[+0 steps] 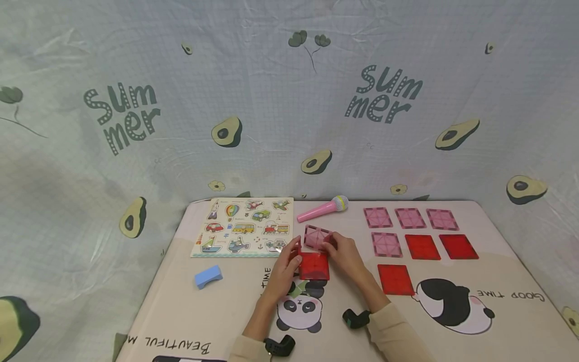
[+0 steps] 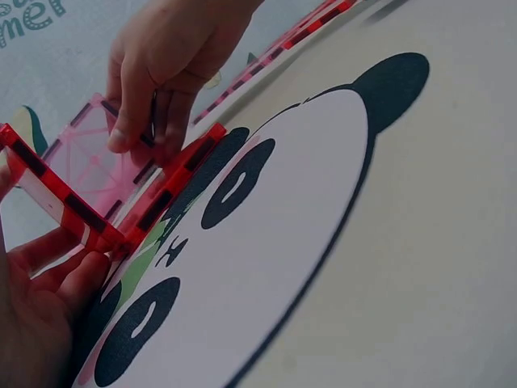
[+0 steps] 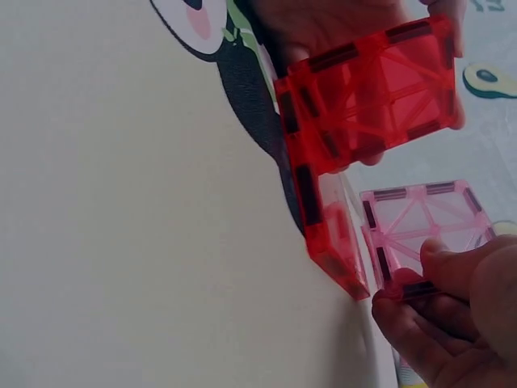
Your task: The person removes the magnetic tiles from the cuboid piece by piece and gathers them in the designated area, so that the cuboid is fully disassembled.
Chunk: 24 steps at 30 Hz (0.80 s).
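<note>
My left hand (image 1: 283, 271) holds a red square magnetic tile (image 3: 380, 93) on edge, at the left side of another red magnetic tile (image 1: 314, 266) that lies flat on the table. Its fingers show through the see-through plastic in the right wrist view. Between thumb and fingers, my right hand (image 1: 347, 256) pinches a pink magnetic tile (image 3: 428, 226). That pink tile stands raised at the far side of the flat red one. Whether the pink tile touches the red ones, I cannot tell.
To the right lie several loose pink tiles (image 1: 410, 218) and red tiles (image 1: 395, 279). A vehicle puzzle board (image 1: 246, 241) is at the back left, with a pink toy microphone (image 1: 318, 210) beside it. A blue block (image 1: 208, 276) sits nearer the front left. A patterned cloth (image 1: 271, 100) hangs behind the table.
</note>
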Each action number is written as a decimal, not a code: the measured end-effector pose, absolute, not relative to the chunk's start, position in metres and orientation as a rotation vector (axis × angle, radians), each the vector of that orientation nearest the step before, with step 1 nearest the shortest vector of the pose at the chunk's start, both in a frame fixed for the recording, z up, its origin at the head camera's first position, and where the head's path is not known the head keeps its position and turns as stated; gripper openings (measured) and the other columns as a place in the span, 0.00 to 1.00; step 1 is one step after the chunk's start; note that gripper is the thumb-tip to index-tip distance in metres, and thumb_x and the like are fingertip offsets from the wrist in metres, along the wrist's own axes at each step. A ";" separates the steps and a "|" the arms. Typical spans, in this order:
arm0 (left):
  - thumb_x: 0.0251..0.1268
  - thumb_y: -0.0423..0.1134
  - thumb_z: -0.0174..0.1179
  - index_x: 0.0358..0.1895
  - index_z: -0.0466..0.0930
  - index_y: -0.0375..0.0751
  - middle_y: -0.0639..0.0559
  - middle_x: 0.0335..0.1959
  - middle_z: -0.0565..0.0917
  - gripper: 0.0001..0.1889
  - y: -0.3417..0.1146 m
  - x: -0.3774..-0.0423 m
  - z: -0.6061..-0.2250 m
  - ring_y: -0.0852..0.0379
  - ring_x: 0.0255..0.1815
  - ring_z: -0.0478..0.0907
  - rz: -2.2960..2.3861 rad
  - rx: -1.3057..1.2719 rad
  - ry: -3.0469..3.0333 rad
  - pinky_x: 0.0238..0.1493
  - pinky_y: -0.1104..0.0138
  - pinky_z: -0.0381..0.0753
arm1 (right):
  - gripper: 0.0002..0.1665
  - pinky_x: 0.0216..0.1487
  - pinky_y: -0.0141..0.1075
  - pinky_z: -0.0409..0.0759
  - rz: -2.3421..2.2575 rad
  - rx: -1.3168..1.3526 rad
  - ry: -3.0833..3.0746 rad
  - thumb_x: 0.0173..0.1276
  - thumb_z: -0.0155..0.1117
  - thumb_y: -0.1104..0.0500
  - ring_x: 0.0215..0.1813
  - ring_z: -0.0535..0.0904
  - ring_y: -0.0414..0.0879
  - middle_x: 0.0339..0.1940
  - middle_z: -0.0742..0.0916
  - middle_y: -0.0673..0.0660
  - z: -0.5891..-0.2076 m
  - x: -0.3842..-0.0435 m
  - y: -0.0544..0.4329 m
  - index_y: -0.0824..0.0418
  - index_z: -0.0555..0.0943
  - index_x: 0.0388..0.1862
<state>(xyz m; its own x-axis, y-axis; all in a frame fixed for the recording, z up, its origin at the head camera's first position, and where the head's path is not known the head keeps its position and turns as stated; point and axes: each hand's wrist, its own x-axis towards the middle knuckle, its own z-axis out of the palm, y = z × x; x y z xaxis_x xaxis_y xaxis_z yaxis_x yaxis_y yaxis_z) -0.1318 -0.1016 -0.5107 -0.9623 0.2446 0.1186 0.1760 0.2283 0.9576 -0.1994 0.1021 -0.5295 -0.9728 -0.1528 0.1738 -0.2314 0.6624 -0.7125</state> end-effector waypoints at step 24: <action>0.78 0.38 0.44 0.79 0.54 0.46 0.32 0.75 0.64 0.29 -0.100 -0.131 -0.509 0.35 0.73 0.67 1.899 0.382 2.403 0.67 0.45 0.77 | 0.16 0.49 0.42 0.87 1.214 0.291 -2.624 0.69 0.68 0.59 0.43 0.82 0.48 0.42 0.87 0.58 -0.501 -0.180 0.131 0.63 0.78 0.52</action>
<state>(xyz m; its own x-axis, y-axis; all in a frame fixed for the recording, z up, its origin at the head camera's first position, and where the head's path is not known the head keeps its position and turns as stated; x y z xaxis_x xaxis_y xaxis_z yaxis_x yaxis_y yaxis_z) -0.1305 -0.1002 -0.5091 -0.9678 0.2266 0.1093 0.1587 0.2130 0.9641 -0.1797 0.1308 -0.5005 -0.9526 -0.0809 0.2934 -0.2759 0.6360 -0.7207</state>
